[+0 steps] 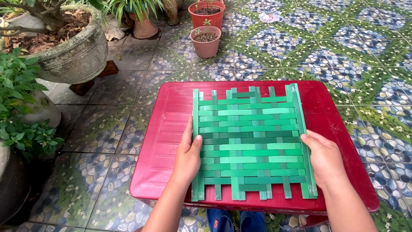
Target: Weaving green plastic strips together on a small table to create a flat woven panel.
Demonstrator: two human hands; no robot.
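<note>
A: What are the two hands doing?

B: Both are resting on a woven green mat (pixel 251 144), a flat square of interlaced light and dark green strips. The mat is lying on a red surface (pixel 165 129), roughly in its middle, with loose strip ends sticking out on all four sides.

A: And the left hand (pixel 188 155)?

B: It is pressing on the mat's left edge. Its fingers (pixel 187 131) are lying stretched out and together, flat along the red surface just outside the outermost upright strip, while the thumb is reaching over onto the weave. So the fingers are spread flat, not curled around anything; they are touching the edge rather than gripping it.

A: The right hand (pixel 325 157)?

B: It is sitting on the mat's right edge. Its fingers (pixel 310 139) are bent inward, with the tips meeting the long strip that is running down that side. I cannot tell whether they are pinching that strip or only pushing against it, since the back of the hand is hiding the fingertips.

A: What is lying beyond the fingers?

B: Well past the fingertips, patterned floor tiles (pixel 343 56) are showing green and blue pebble shapes. Two terracotta pots (pixel 206 41) are standing there with small seedlings. Far out to the side of the left fingers, a big weathered stone planter (pixel 75 53) is holding dry leaves, and leafy green plants (pixel 19 99) are crowding below it
</note>
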